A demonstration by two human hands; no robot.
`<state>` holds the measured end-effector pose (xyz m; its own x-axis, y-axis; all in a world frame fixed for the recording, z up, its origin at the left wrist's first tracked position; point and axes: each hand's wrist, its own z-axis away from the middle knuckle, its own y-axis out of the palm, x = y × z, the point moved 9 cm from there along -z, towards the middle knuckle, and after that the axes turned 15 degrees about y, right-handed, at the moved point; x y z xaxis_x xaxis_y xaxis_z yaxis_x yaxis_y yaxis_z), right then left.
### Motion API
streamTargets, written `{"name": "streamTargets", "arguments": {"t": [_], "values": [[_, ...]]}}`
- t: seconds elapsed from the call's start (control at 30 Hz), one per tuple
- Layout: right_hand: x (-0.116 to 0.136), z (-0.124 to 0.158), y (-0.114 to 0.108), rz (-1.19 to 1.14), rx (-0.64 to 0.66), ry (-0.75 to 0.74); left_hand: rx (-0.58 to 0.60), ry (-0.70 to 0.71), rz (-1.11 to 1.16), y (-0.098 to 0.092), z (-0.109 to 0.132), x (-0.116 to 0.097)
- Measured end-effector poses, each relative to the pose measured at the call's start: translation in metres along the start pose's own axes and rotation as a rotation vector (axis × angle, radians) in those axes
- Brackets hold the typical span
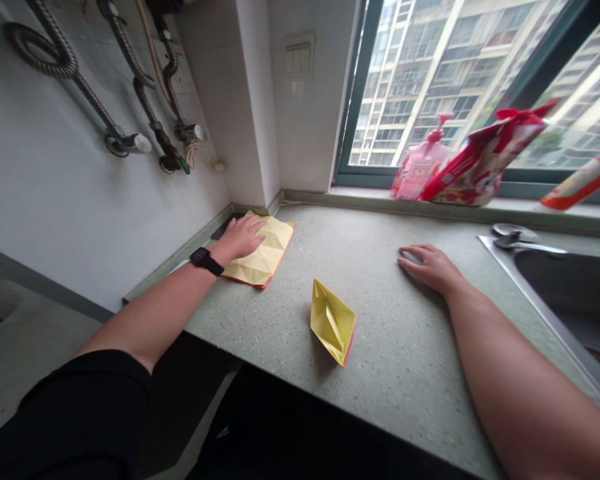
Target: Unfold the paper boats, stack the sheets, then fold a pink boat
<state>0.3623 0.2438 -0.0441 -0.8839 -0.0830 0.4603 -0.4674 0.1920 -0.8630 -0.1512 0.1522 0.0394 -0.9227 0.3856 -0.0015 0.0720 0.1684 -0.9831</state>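
Observation:
My left hand (243,237) rests with fingers spread on a stack of creased yellow paper (265,257) with orange-red edges, at the back left of the counter. A dark flat object (223,227) lies partly under the paper, beside that hand; what it is I cannot tell. Near the counter's front edge stands a folded yellow paper boat (333,323), reddish on its outer side, touched by neither hand. To the right of the boat, my right hand (427,267) lies on the counter, fingers stretched out and holding nothing.
The speckled grey-green counter (380,373) ends at a front edge close to my body. A metal sink (525,287) with a faucet (517,239) is at right. On the windowsill stand a pink pump bottle (420,167), a red pouch (480,163) and an orange-white tube (583,177).

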Motion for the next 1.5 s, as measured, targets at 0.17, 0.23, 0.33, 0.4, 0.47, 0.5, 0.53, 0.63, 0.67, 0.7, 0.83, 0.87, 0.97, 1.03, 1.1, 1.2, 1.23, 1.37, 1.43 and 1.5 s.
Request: {"name": "streamTargets", "arguments": {"t": [0.17,0.23,0.33,0.4,0.47,0.5,0.53,0.63,0.67,0.7,0.83,0.87,0.97,1.03,1.1,1.2,1.23,1.37,1.43,1.5], "values": [[0.003,0.002,-0.002,0.01,0.008,-0.002,0.103,0.02,0.062,0.032,-0.027,0.005],[0.003,0.002,-0.003,0.018,0.003,0.003,0.121,0.005,0.091,0.047,-0.024,0.008],[0.004,0.002,-0.003,0.028,-0.003,0.009,0.131,-0.012,0.104,0.062,-0.017,0.011],[0.004,0.003,-0.003,0.031,-0.006,0.013,0.138,-0.017,0.107,0.068,-0.015,0.012],[0.005,0.004,-0.004,0.035,-0.012,0.019,0.145,-0.016,0.106,0.07,-0.014,0.013],[0.006,0.004,-0.005,0.035,-0.017,0.023,0.15,-0.014,0.107,0.071,-0.014,0.013],[0.007,0.005,-0.007,0.033,-0.024,0.029,0.156,-0.012,0.108,0.072,-0.014,0.013],[0.02,0.011,-0.017,0.002,-0.06,0.041,0.188,-0.006,0.12,0.074,-0.015,0.014],[0.028,0.013,-0.021,-0.015,-0.077,0.038,0.202,-0.005,0.124,0.075,-0.015,0.014],[0.038,0.017,-0.026,-0.036,-0.095,0.027,0.216,-0.006,0.125,0.076,-0.015,0.014],[0.101,0.035,-0.038,-0.18,-0.102,-0.084,0.264,-0.019,0.114,0.08,-0.016,0.015],[0.119,0.041,-0.038,-0.216,-0.055,-0.116,0.272,-0.02,0.11,0.08,-0.016,0.015],[0.175,0.066,-0.032,-0.201,0.192,-0.225,0.28,-0.019,0.098,0.079,-0.016,0.014],[0.203,0.089,-0.029,-0.119,0.378,-0.3,0.282,-0.024,0.098,0.079,-0.016,0.013],[0.217,0.109,-0.031,-0.028,0.486,-0.322,0.284,-0.032,0.101,0.078,-0.016,0.013],[0.223,0.127,-0.037,0.058,0.519,-0.261,0.279,-0.034,0.096,0.077,-0.018,0.014],[0.224,0.131,-0.036,0.077,0.518,-0.236,0.274,-0.031,0.094,0.077,-0.018,0.013],[0.221,0.145,-0.012,0.145,0.602,-0.154,0.255,-0.045,0.108,0.076,-0.019,0.015],[0.217,0.149,0.002,0.128,0.65,-0.126,0.243,-0.051,0.157,0.075,-0.019,0.016],[0.213,0.151,0.012,0.078,0.668,-0.114,0.206,-0.054,0.254,0.07,-0.02,0.018]]}}
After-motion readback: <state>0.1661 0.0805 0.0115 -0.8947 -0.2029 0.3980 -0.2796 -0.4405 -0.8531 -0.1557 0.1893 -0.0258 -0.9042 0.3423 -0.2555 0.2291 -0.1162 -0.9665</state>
